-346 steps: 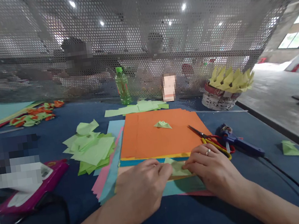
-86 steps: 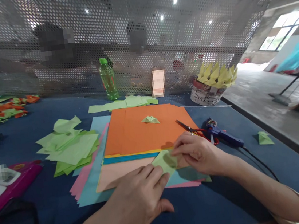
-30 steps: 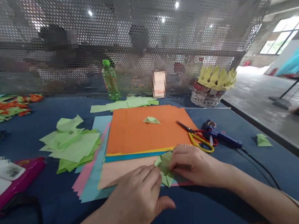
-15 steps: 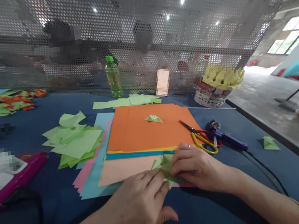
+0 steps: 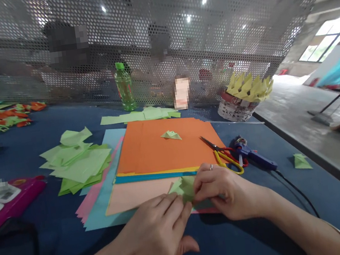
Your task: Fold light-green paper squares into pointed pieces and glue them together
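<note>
A light green piece of folded paper point(image 5: 181, 188) lies on the front of the stacked coloured sheets. My left hand point(image 5: 158, 229) rests on its lower left side, fingers stretched out flat and thumb apart. My right hand point(image 5: 220, 190), a ring on one finger, pinches the paper's right edge between thumb and fingers. Part of the paper is hidden under both hands. Further back, a small folded green paper piece point(image 5: 171, 135) sits on the orange sheets point(image 5: 148, 151). Just beyond my right hand lie the scissors point(image 5: 229, 163) with yellow and red handles.
Loose green paper squares point(image 5: 81, 164) are piled at left, near a magenta-and-white device point(image 5: 17, 202). A blue glue gun point(image 5: 255, 159) with a cord lies right. Behind stand a green bottle point(image 5: 125, 89), a basket point(image 5: 236, 108) with yellow paper points, and a perforated metal screen point(image 5: 135, 6).
The paper's lower corner, which stuck out between my hands, no longer shows there. My right fingers have shifted slightly along the edge. The whole view has moved a little.
</note>
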